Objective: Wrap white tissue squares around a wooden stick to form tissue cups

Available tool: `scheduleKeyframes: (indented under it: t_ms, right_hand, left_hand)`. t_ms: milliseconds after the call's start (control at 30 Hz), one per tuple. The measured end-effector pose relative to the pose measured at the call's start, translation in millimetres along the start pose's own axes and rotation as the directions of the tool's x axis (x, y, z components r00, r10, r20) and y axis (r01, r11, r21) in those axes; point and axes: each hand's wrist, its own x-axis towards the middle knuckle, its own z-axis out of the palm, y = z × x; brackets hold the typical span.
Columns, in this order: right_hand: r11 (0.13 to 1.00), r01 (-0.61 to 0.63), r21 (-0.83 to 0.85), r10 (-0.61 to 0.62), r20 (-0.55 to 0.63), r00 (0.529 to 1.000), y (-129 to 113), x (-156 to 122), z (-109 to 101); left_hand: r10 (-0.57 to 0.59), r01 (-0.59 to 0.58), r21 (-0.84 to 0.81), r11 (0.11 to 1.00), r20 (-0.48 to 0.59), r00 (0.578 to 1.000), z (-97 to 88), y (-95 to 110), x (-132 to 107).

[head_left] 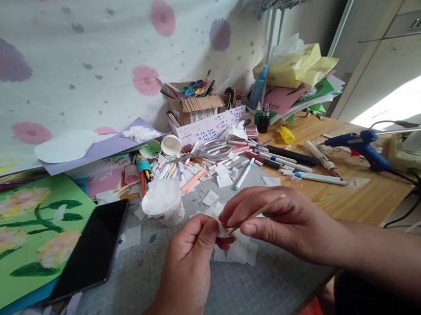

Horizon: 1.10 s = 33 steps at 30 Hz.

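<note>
two bare hands meet low and centre over the grey cutting mat (229,299), forearms entering from the bottom edge and the right edge. the left hand (194,268) comes up from below, wrist bent slightly inward, thumb and forefinger pinched shut on a small scrap of white tissue paper (215,213). the right hand (281,220) reaches in from the right with the palm turned down, knuckles raised, fingertips closed on a thin wooden stick (258,212) that lies across its fingers and slants up to the right. the stick's near end meets the tissue where the two thumbs come together; whether the paper is wound on it cannot be told. more white tissue pieces (238,252) lie on the mat directly beneath the hands.

just beyond the left hand stands a white paper cup (164,205) filled with white material. a black phone (91,250) lies face up to the left, partly on a green flower picture (20,244). further back, loose pens and markers (273,162) are scattered, with a cardboard box (196,107) behind them. a blue glue gun (360,148) rests on the wooden table (347,196) at right, well apart from both hands.
</note>
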Motion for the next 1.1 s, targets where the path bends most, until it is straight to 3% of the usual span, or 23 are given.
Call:
scheduleKeyframes:
  t_ms: [333,667,1100]
  right_hand:
    - [0.996,-0.091,-0.017,0.09,-0.063,0.994,2.9,-1.9,0.1]
    - [0.994,0.079,-0.07,-0.078,0.017,0.997,-1.2,-0.4,2.2]
    - [0.987,0.046,-0.153,-0.051,-0.028,0.998,1.9,-2.7,2.6]
  left_hand:
    - [0.009,-0.008,0.038,0.999,-0.031,0.999,2.2,3.8,-2.0]
    - [-0.014,0.013,0.017,1.0,0.014,1.0,1.0,2.6,0.2]
    - [-0.012,0.013,-0.042,0.999,0.019,1.0,1.4,3.2,-1.4]
